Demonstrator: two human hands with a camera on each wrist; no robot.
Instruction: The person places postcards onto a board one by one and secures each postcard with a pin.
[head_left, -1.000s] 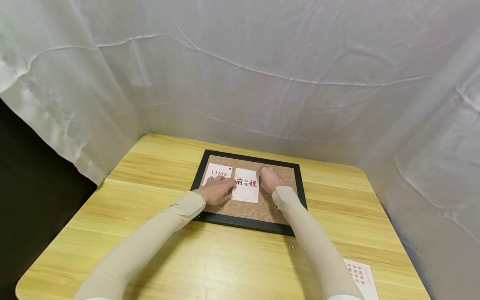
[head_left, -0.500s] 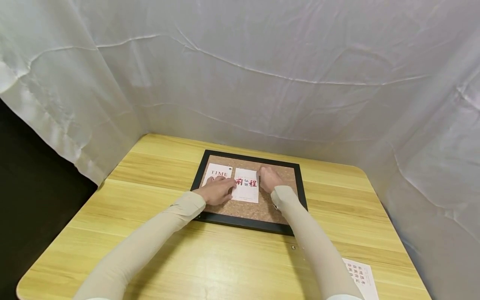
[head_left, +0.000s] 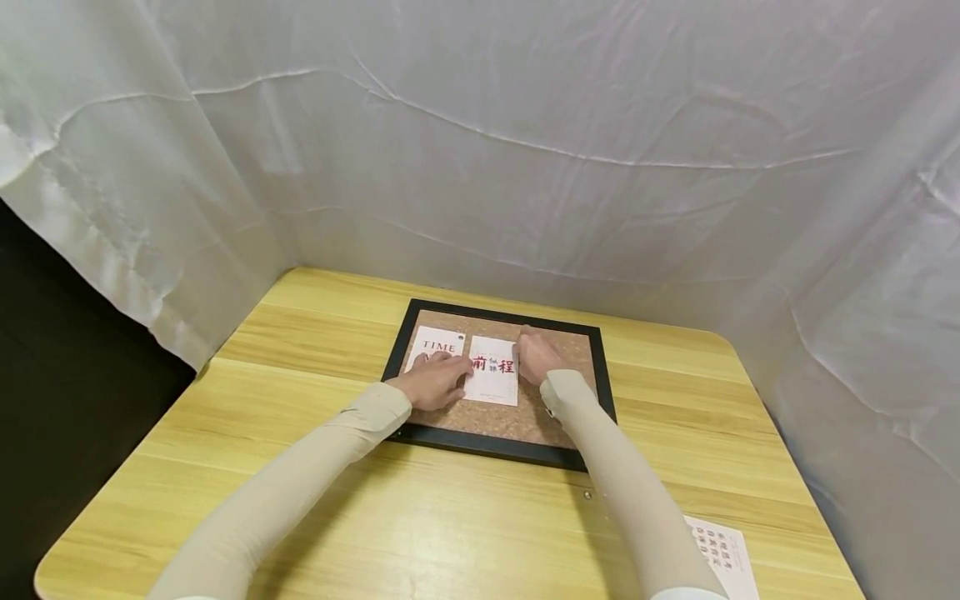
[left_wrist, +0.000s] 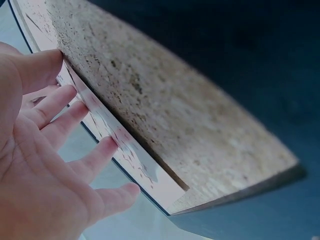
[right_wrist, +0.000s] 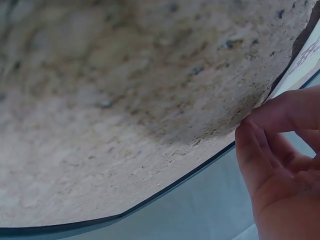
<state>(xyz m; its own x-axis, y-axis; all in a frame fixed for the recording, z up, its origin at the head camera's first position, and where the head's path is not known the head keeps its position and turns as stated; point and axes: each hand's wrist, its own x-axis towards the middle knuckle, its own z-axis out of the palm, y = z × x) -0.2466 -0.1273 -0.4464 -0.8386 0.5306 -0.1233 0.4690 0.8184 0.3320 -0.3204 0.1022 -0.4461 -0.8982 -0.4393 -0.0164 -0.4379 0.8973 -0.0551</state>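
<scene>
A cork board in a black frame [head_left: 487, 445] lies flat toward the back of the wooden table. On its left sits a white card printed TIME [head_left: 435, 337], with a small dark round pin [head_left: 460, 337] at its upper right corner. Beside it lies a white card with red characters [head_left: 491, 392]. My left hand [head_left: 432, 382] rests across the lower TIME card and the second card's left edge, fingers spread and loosely bent. Thumb and finger of my right hand [head_left: 538, 357] pinch together at the second card's upper right edge; whatever is between the fingertips is hidden.
Near the front right, partly behind my right sleeve, lies another white card with dark red characters [head_left: 722, 557]. A small shiny metal piece [head_left: 587, 495] is on the table [head_left: 420, 517] just in front of the frame. Pale grey fabric [head_left: 525, 167] hangs behind and at the sides.
My right hand's knuckles have risen very slightly at the second card's corner. The left hand, the cards and the board have stayed in place.
</scene>
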